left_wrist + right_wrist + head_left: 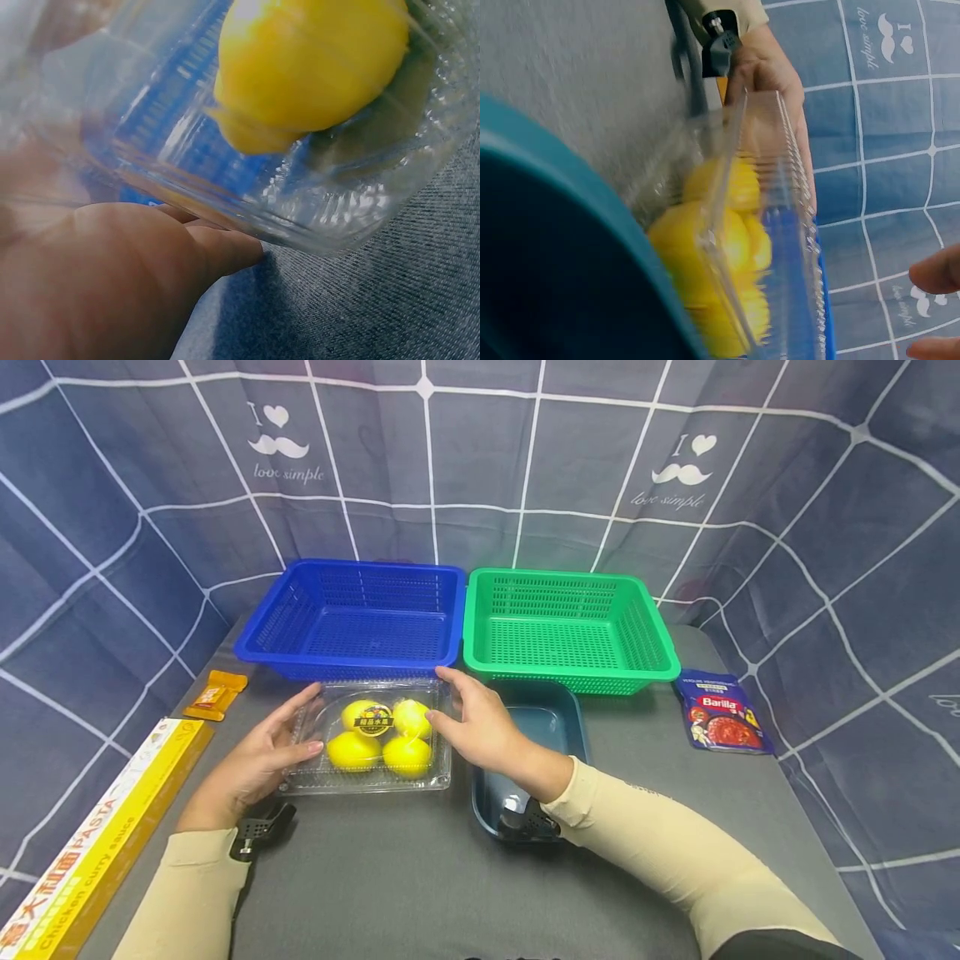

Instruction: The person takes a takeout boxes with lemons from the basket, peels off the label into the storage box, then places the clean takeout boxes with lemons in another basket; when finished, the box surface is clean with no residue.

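Note:
A clear plastic box of lemons (pixel 367 735), holding several yellow lemons under a dark label, is in front of the blue basket. My left hand (pixel 262 760) holds the box's left side, its thumb over the lid and its fingers at the side; the left wrist view shows the palm close against the plastic, near a lemon (pixel 315 67). At the box's right end is my right hand (pixel 487 731), its fingers spread. Two fingertips (pixel 937 270) stand apart from the box in the right wrist view; whether the thumb touches the lid is unclear.
A blue basket (pixel 258 647) and a green basket (pixel 570 681) stand side by side at the back. A dark teal tray (pixel 581 735) lies under my right forearm. A Barilla pouch (pixel 723 714) is at right; an orange packet (pixel 216 695) and a yellow pasta box (pixel 112 827) are at left.

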Demonstrator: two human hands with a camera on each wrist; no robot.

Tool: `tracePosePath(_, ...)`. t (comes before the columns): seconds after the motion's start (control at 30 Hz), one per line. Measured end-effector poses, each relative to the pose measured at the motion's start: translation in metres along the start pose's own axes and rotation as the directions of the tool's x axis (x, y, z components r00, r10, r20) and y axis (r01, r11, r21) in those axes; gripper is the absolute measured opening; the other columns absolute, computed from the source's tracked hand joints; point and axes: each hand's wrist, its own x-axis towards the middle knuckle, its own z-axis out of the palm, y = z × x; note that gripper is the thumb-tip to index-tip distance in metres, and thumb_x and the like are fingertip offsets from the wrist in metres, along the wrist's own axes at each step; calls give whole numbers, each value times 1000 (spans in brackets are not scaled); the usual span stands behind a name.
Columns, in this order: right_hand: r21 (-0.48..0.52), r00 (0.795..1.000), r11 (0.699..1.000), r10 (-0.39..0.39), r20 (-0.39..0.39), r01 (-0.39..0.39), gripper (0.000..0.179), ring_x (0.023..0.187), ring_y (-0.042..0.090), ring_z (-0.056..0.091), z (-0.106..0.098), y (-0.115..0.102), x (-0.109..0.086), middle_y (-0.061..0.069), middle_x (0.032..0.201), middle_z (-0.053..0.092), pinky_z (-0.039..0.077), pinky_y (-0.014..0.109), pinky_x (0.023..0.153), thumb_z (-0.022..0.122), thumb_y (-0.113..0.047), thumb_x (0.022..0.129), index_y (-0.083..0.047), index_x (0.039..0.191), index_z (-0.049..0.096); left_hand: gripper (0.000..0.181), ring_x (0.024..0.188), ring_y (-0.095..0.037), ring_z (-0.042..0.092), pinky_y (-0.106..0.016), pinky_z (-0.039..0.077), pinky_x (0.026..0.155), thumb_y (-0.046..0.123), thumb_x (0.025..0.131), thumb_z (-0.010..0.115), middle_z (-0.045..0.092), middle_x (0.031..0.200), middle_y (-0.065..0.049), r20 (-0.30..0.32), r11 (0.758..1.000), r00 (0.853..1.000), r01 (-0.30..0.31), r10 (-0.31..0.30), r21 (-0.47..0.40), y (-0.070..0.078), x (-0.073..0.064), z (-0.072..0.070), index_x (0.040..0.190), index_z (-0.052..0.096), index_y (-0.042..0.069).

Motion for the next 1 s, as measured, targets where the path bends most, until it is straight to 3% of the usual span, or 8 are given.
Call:
tracePosePath(0.23,-29,996,995,-94,2,94,46,130,33,60,0,-7,13,19,141,63,48,41,108,71,-5,100,6,143,59,89,158,-35,1,-26,40,112,-17,97,60,0,173,-25,1,1000,1000,10,-10,3,1,0,1,170,17,12)
tracePosePath(0.53,-197,975,958,-189,113,209,29,107,20,72,13,-21,35,11,123,74,54,25,93,72,-8,99,1,127,72,89,158,-36,0,-26,37,114,-19,97,58,-1,171,-27,14,1000,1000,-22,22,-8,-1,1,-1,170,17,11)
tracePosePath(0.77,-358,948,902,-140,287,241,20,99,12,66,33,-27,53,2,106,76,49,21,88,76,-9,97,-6,116,80,89,158,-36,0,-26,37,114,-17,97,59,1,172,-27,17,1000,1000,-15,15,-5,0,1,-2,170,18,13)
tracePosePath(1.0,-478,941,845,-79,330,239,23,108,15,63,44,-30,64,1,113,75,47,24,96,76,-13,98,-8,121,78,89,158,-37,1,-26,39,113,-16,97,60,0,172,-27,11,1000,1000,-10,10,-1,0,1,-1,170,19,14)
